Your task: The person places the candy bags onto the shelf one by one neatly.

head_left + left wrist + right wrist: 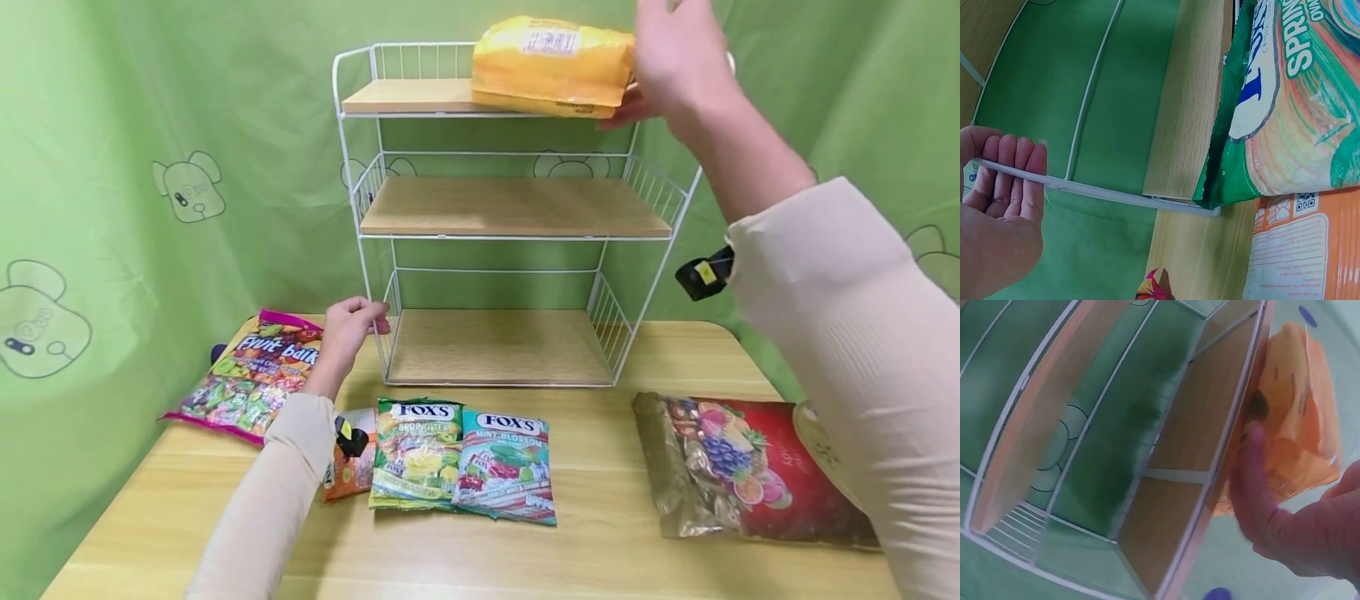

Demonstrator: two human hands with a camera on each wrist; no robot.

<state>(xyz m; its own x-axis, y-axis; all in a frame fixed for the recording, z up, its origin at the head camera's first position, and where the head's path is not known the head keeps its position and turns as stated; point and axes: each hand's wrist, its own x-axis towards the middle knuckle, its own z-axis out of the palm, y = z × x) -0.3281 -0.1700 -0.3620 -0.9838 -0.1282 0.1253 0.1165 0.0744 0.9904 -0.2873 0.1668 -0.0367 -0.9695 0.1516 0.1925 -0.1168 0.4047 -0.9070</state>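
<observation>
A white wire shelf rack with wooden boards stands at the back of the table. On its top board, at the right, lies a yellow bag whose front reaches the board's edge. My right hand is at the bag's right end; in the right wrist view a blurred, straight finger lies along the board's edge against the bag. My left hand holds the rack's left front post, and the left wrist view shows its fingers curled round the white wire.
In front of the rack lie a green Fox's candy bag, a blue Fox's bag and a partly hidden orange bag. A Fruit candy bag is at the left. A large red bag lies at the right.
</observation>
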